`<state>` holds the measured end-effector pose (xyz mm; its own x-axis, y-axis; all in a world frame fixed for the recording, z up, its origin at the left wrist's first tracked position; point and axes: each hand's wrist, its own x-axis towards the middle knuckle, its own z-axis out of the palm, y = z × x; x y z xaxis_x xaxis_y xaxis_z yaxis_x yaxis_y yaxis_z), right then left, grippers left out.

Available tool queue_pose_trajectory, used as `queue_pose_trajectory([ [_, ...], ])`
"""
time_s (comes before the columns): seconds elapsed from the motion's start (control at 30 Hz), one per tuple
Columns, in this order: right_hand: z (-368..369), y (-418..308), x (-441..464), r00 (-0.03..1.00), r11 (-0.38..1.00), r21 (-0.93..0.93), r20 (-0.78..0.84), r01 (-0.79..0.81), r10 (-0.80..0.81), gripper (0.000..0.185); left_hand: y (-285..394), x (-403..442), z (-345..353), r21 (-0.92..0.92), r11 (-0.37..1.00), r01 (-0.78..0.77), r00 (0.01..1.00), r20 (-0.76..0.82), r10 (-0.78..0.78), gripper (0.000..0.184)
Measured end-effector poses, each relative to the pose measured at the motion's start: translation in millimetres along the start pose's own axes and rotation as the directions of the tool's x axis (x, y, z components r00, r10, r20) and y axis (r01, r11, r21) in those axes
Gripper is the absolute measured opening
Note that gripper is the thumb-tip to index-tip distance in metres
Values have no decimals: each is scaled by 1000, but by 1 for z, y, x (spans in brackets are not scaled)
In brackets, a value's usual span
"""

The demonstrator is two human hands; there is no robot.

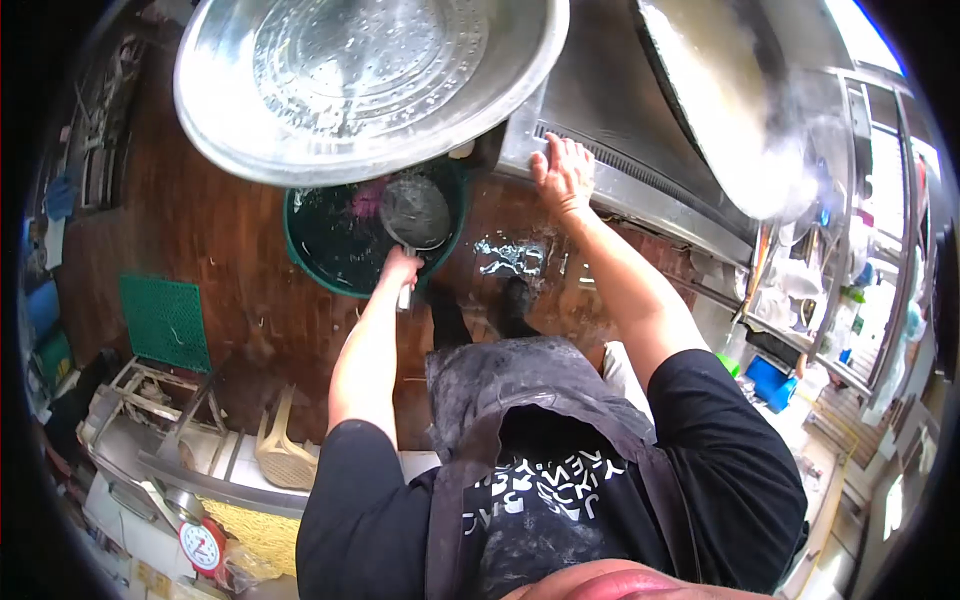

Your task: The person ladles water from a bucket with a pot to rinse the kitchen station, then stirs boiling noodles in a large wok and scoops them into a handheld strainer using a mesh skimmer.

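My left hand (402, 267) is wrapped round the pale handle of a round dipper (415, 213). The dipper's bowl is over or in a dark green tub (295, 243) of dark liquid; I cannot tell how deep it sits. Something pink shows in the tub beside it. My right hand (566, 178) rests with fingers stretched out on the edge of a steel stove top (640, 178), by a slotted vent, holding nothing. Above the tub, a large metal basin (215, 125) with a dimpled, wet-looking bottom hides the tub's far side.
A big steaming pan (690, 120) with pale liquid stands on the stove at right. Wet patches shine on the brown floor (510, 255) near my feet. A green mat (165, 322), a beige plastic stool (285, 445) and a red dial scale (202, 546) are at left.
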<state>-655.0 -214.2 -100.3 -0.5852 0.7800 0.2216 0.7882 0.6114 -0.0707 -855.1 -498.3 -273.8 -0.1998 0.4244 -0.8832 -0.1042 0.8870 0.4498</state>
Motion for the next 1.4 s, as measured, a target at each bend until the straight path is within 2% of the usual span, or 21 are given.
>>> queue_pose_trajectory([
  [0.07,0,3,-2,1000,1000,18,5,-18,18,46,0,-39,-6,-271,962,10,994,111,20,45],
  [0.2,-1,6,-3,999,998,64,-47,12,-9,43,-2,-139,-8,-515,851,-105,989,36,144,37],
  [0.3,-11,3,-4,1000,995,101,6,-18,17,44,14,-232,-3,-501,833,-236,969,-52,243,32],
  [0.4,-3,9,-4,988,980,167,-129,108,-87,43,41,-316,9,-458,847,-270,963,-132,235,27],
  [0.43,-2,9,-3,986,959,240,-106,149,-126,46,52,-340,11,-450,843,-296,955,-143,259,27],
  [0.53,-4,4,9,882,778,415,-196,471,-430,44,99,-397,26,-405,866,-294,953,-191,234,28],
  [0.6,-9,-7,13,792,681,424,-173,597,-586,46,135,-419,40,-314,912,-263,953,-231,195,28],
  [0.67,-3,-17,13,833,759,348,-163,550,-529,53,162,-427,51,-218,949,-228,958,-227,178,25],
  [0.73,5,-14,16,842,817,214,-52,535,-537,58,180,-423,64,-145,956,-253,952,-211,220,25],
  [0.8,-4,-11,18,914,889,263,56,376,-403,61,200,-417,79,-94,967,-236,951,-228,210,27],
  [0.83,-6,-7,10,926,869,322,-84,375,-368,63,206,-411,85,-73,968,-239,946,-240,216,27],
  [0.93,13,-2,12,987,820,565,63,87,-148,64,229,-395,102,5,965,-262,923,-291,252,26],
  [0.97,6,4,13,978,871,467,62,149,-200,64,239,-391,109,62,966,-252,916,-306,259,24],
  [1.07,-49,36,0,952,845,533,277,-36,-134,65,267,-380,129,297,924,-240,891,-311,331,27],
  [1.17,-15,66,-29,997,959,275,13,71,-77,66,295,-369,158,533,811,-241,857,-275,435,39],
  [1.2,-12,79,-35,998,957,284,-10,58,-58,67,290,-342,160,708,667,-232,785,-269,558,38],
  [1.27,-26,103,-50,999,953,300,-53,26,-10,69,310,-343,181,896,311,-318,668,-20,744,39],
  [1.3,-34,116,-55,999,969,248,39,-2,-8,69,317,-331,191,886,333,-322,686,-24,727,37],
  [1.4,-33,163,-78,989,963,224,56,-148,138,68,335,-305,223,911,239,-337,665,50,745,30],
])
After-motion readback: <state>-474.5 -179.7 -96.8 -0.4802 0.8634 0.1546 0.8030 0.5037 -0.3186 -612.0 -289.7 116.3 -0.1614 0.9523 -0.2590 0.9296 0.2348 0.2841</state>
